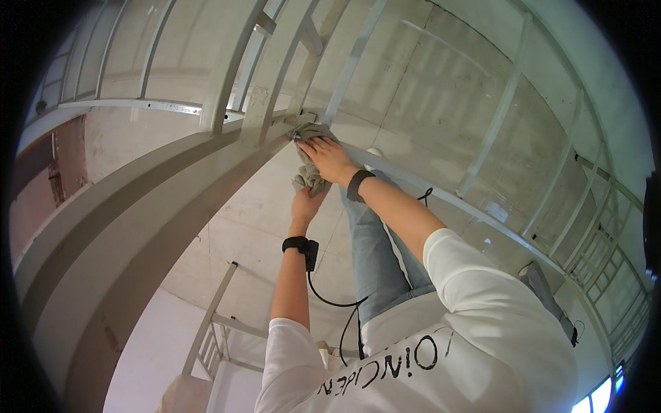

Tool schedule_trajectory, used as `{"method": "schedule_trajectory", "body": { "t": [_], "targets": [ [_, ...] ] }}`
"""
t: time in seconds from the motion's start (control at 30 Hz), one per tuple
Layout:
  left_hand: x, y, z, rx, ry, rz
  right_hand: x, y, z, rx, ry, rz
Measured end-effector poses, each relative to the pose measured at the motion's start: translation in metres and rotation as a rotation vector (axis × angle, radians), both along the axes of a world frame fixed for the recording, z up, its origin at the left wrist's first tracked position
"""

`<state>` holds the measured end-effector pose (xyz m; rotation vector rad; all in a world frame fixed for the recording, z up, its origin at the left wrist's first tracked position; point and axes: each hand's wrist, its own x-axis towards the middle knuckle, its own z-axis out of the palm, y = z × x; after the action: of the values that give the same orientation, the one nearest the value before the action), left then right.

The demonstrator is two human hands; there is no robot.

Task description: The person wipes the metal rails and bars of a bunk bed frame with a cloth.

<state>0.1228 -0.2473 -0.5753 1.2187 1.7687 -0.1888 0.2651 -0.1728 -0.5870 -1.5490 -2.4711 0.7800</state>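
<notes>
A crumpled grey-brown cloth (309, 173) lies against the corner joint of a pale metal bunk-bed frame (258, 111). My right hand (330, 159), with a dark band at the wrist, rests flat on the upper part of the cloth and presses it to the frame. Below it, my left hand (307, 204) grips the hanging lower end of the same cloth. A black strap with a small box (304, 251) sits on my left wrist, and a black cable (330, 302) runs from it towards my waist. The cloth hides the joint beneath it.
A thick curved-looking bed rail (170, 206) passes close on the left, and a thinner rail (496, 224) runs off to the right. Upright bars (351, 62) rise beyond the cloth. Another metal frame (209, 320) stands lower left. What looks like a grey trouser leg (547, 294) shows at right.
</notes>
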Motion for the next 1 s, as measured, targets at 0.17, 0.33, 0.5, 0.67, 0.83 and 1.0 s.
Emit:
{"method": "schedule_trajectory", "body": {
  "t": [0.17,0.33,0.5,0.67,0.83,1.0],
  "targets": [
    [0.01,0.002,-0.002,0.019,0.017,-0.035,0.0,-0.001,-0.012,0.066,-0.016,0.002],
    [0.026,-0.011,0.007,0.073,-0.013,-0.048,0.024,-0.007,-0.008,0.068,0.019,0.07],
    [0.038,-0.026,-0.002,-0.029,-0.036,-0.023,0.036,-0.015,-0.004,0.032,-0.086,0.145],
    [0.034,-0.018,-0.005,-0.011,-0.073,0.08,0.011,-0.001,-0.017,0.153,-0.086,0.15],
    [0.013,-0.006,0.001,0.018,0.014,0.042,-0.003,0.007,-0.009,0.076,-0.177,0.174],
    [0.015,-0.013,0.004,0.007,0.061,-0.02,0.015,0.001,-0.007,0.035,-0.04,0.161]
  ]
}}
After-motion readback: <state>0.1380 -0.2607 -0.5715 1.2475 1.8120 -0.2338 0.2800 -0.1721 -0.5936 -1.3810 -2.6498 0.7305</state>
